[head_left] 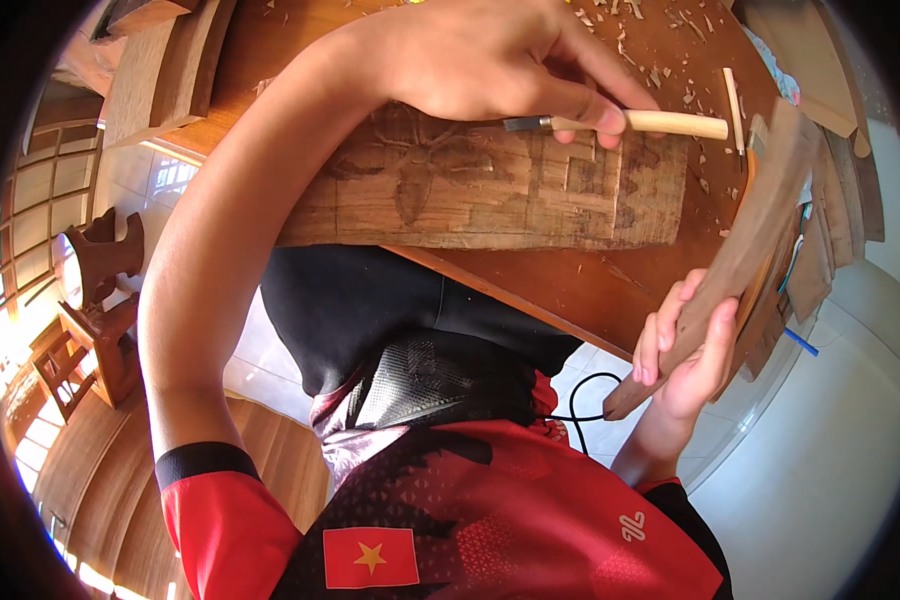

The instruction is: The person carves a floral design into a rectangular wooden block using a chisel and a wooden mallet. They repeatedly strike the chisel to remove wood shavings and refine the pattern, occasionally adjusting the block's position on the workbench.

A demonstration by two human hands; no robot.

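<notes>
Chisel with pale wooden handle (660,123), stiff and light, we find gripped mid-shaft by left hand (500,60); right hand (685,360) clasps brown wooden mallet (740,255) at frame right.

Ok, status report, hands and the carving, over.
Left hand gripping wooden-handled chisel, blade on carved wooden panel. Right hand holding wooden mallet off the table edge. Wood chips scattered on the table; nothing blocking.

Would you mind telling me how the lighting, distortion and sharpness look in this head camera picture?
Head view: strong fisheye bend, with a black rim at the edges; bright daylight blows out the windows at far left; the carved wooden board, the left hand on the chisel and the right hand on a wooden stick look sharp and evenly lit.
</notes>
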